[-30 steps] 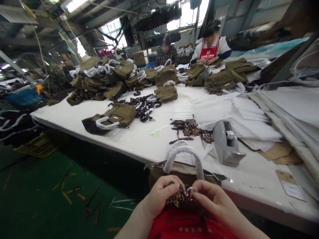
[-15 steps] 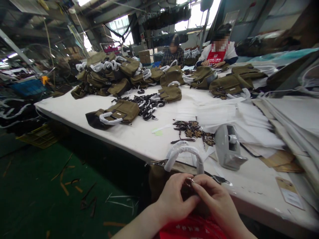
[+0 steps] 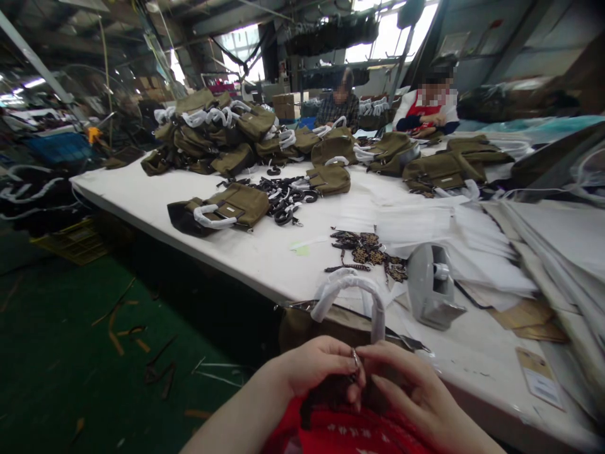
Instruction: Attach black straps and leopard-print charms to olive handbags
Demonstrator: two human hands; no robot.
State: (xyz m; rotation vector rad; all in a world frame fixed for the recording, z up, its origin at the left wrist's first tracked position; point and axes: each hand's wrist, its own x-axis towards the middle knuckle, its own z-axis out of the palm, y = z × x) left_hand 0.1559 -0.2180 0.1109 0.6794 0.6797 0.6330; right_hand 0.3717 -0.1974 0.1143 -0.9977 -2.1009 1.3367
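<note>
Facing a white table (image 3: 265,258) loaded with soft olive fabric bags (image 3: 208,135), contents hidden. Off to the left, a blue bin (image 3: 59,151) and a slatted yellow crate (image 3: 75,243), both too dark inside to make out. Has a nearer bag (image 3: 300,328) at the table edge, just beyond the hands, with arched handles (image 3: 378,315) in crinkled white wrap; cannot tell what is inside. Pinches a small, shiny metal clasp (image 3: 353,362) between thumb and fingertips of the left hand (image 3: 321,366), above a red apron (image 3: 350,435). Brings the right hand (image 3: 411,384) close, index fingertip at the clasp, thumb parted from it; cannot tell how firmly touching. Farther on, flat leopard-print pieces (image 3: 368,252) near a smooth grey tape dispenser (image 3: 435,287), plus coiled black straps (image 3: 283,205).
</note>
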